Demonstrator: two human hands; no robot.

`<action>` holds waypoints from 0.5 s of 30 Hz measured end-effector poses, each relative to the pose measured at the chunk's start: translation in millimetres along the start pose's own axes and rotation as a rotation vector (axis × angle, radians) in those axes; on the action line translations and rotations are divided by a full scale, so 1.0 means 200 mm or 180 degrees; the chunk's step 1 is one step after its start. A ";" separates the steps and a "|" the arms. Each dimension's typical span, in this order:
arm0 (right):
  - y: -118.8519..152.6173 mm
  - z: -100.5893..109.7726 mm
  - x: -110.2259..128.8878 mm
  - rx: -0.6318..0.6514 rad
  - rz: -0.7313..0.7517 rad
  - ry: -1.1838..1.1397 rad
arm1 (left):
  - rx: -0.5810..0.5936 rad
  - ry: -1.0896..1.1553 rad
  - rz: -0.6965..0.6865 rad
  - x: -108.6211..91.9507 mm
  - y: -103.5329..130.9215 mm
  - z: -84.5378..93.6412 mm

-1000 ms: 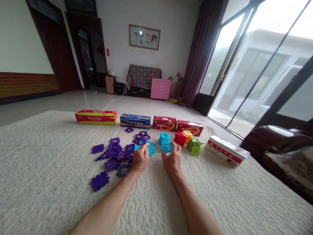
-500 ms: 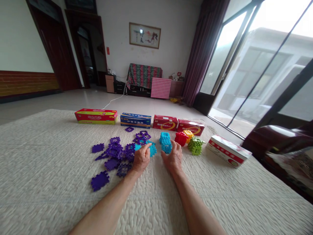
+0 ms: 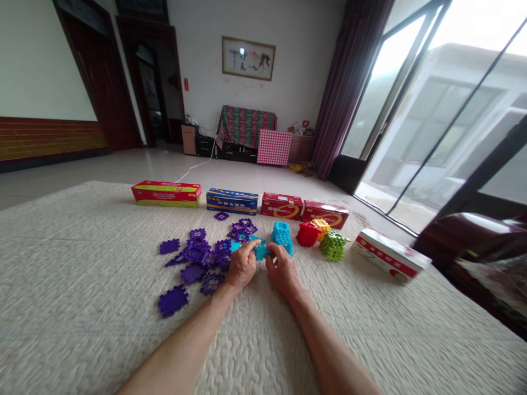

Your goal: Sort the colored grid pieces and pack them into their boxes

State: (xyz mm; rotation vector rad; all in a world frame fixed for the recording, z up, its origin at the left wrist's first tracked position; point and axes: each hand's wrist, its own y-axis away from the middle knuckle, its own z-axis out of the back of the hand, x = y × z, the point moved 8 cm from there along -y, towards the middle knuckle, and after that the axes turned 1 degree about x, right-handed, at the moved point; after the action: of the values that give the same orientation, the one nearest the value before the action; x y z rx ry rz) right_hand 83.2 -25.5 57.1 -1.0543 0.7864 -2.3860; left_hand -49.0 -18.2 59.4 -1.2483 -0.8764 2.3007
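A light-blue notched piece [image 3: 261,250] is between my two hands. My left hand [image 3: 242,266] pinches its left side, thumb and index finger together. From the right, my right hand [image 3: 283,270] has closed fingers at the piece's right edge. Just behind my right hand stands a light-blue block build [image 3: 281,232]. Left of my left hand lies a loose pile of purple notched pieces [image 3: 197,252], with a flat purple square [image 3: 173,301] nearer to me. Further right sit a red cube [image 3: 307,234], a yellow one [image 3: 321,227] and a green one [image 3: 334,246].
Along the back stand a red-and-yellow box [image 3: 167,195], a blue box [image 3: 232,202] and two red boxes [image 3: 281,206]. A white-and-red box [image 3: 391,255] lies at the right. Everything rests on a quilted cream cover [image 3: 102,274].
My right hand has moved left, away from the light-blue block build, to the light-blue piece at my left hand. Its fingers have closed. The view has shifted slightly.
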 end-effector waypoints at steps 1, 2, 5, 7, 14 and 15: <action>0.00 0.00 -0.01 -0.0019 -0.0018 0.0027 | -0.0025 0.0013 -0.0019 0.00 0.00 0.00; 0.00 0.00 -0.01 -0.0019 -0.0029 0.0065 | -0.0069 0.0026 -0.0017 0.01 0.00 0.01; 0.01 -0.02 -0.02 0.0153 0.0021 0.0144 | -0.0181 0.0083 0.0101 0.04 0.00 0.02; 0.01 -0.03 -0.02 0.0344 0.0105 0.0127 | -0.0173 0.0114 0.0195 0.06 0.00 0.02; 0.05 -0.06 0.04 0.1179 0.0198 -0.0262 | -0.0204 0.0287 0.0457 0.10 0.00 0.01; 0.05 -0.06 0.05 0.1248 0.0142 -0.0269 | -0.0229 0.0341 0.0498 0.10 0.00 0.02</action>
State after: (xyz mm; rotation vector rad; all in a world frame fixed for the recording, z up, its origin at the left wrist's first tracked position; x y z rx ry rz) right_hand 70.2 -34.9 49.0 -0.9529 0.2896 -2.3114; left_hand -62.4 -8.1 47.8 -1.5052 -0.8586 2.3131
